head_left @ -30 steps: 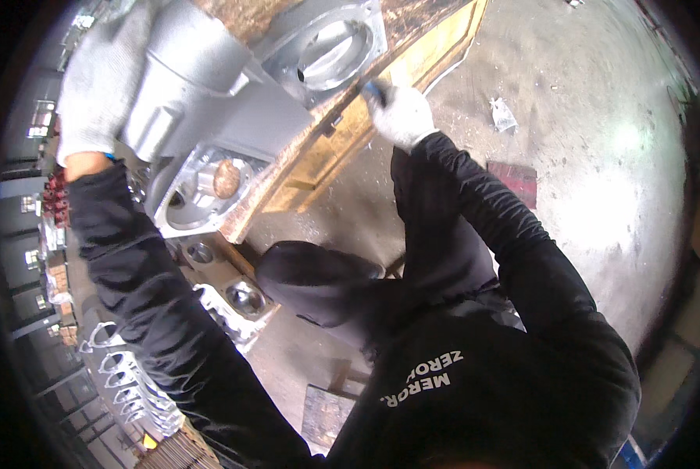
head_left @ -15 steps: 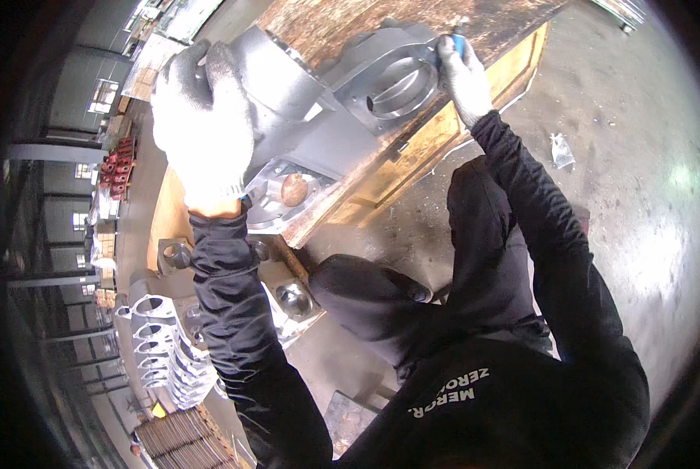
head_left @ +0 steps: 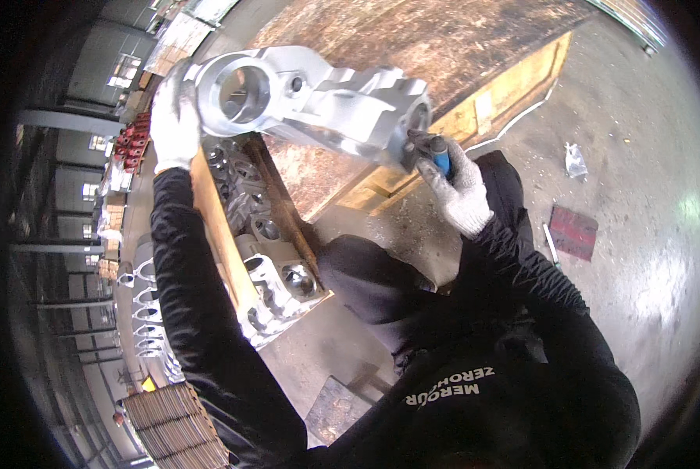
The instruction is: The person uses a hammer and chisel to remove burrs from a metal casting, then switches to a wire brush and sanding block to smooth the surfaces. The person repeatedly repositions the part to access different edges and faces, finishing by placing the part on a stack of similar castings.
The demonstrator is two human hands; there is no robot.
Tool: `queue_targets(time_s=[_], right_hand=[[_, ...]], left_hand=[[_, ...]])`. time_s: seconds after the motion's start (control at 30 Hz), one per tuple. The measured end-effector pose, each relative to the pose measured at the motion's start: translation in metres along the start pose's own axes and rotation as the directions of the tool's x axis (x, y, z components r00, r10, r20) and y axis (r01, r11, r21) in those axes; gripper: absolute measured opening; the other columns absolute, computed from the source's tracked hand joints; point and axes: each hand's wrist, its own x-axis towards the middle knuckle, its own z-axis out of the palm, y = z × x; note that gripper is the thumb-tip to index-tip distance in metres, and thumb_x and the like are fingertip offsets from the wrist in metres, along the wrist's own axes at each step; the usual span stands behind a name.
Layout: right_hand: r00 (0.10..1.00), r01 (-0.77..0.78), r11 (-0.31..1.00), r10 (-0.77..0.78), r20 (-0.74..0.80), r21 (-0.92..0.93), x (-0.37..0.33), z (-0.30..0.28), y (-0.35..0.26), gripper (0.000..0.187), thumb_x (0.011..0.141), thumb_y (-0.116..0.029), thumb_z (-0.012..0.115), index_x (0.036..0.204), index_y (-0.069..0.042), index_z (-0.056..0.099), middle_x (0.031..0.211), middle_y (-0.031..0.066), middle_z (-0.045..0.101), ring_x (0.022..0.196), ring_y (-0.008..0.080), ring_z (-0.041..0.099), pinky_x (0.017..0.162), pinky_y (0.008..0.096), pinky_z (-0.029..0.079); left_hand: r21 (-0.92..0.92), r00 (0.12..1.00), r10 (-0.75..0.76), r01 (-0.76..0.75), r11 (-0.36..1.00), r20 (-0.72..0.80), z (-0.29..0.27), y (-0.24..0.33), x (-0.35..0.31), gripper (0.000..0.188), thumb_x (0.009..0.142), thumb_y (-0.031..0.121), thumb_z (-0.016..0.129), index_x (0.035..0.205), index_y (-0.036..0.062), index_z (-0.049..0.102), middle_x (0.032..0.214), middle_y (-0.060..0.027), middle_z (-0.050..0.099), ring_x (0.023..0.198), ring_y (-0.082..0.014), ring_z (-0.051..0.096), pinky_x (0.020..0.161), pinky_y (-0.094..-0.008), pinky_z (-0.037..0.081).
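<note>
A large silver metal casting (head_left: 336,111), with a round bore at its left end and a narrower right end, hangs tilted above the wooden bench. My left hand (head_left: 172,125), in a white glove, is closed round the bored end. My gloved right hand (head_left: 453,187) is at the casting's right end, its fingers curled round a small tool with a blue and dark handle (head_left: 441,159). The tool's working tip is hidden, and so are some of my left fingers behind the casting.
The wooden bench (head_left: 514,74) has a worn brown top. Left of it, a wooden crate (head_left: 229,227) holds several metal castings (head_left: 266,281). More castings (head_left: 148,313) stand beyond my left forearm. A plastic bag (head_left: 575,160) and a dark red mat (head_left: 573,232) lie on the floor at right.
The casting has been lifted off the bench and turned, bringing its bore to the left. My right hand has come down and nearer with the blue-handled tool. The crate is more exposed.
</note>
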Motion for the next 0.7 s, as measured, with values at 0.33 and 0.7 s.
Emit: queue_targets(time_s=[0.33,0.7], right_hand=[[0.918,0.395,0.358,-0.184,0.350,-0.846,0.070,-0.061,0.004,0.036,0.094,-0.026,0.066,0.128,-0.014,0.061,0.106,0.0163,0.068,0.096,0.0375,0.068,0.083,0.0458,0.054],[0.994,0.022,0.706,0.059,0.090,-0.708,0.029,-0.023,0.021,0.029,0.098,-0.031,0.065,0.118,-0.010,0.067,0.080,0.0226,0.070,0.079,0.0411,0.072,0.068,0.0481,0.058]], left_hand=[[-0.318,0.748,-0.612,0.663,0.677,0.257,0.018,0.012,0.050,0.047,0.099,0.039,0.057,0.128,0.0045,0.069,0.120,-0.0187,0.072,0.111,-0.0258,0.068,0.099,-0.0373,0.049],[-0.093,0.806,-0.553,0.580,0.809,0.213,0.017,-0.004,0.048,0.042,0.098,0.034,0.052,0.125,0.0068,0.070,0.123,-0.0203,0.072,0.113,-0.0332,0.069,0.097,-0.0388,0.050]])
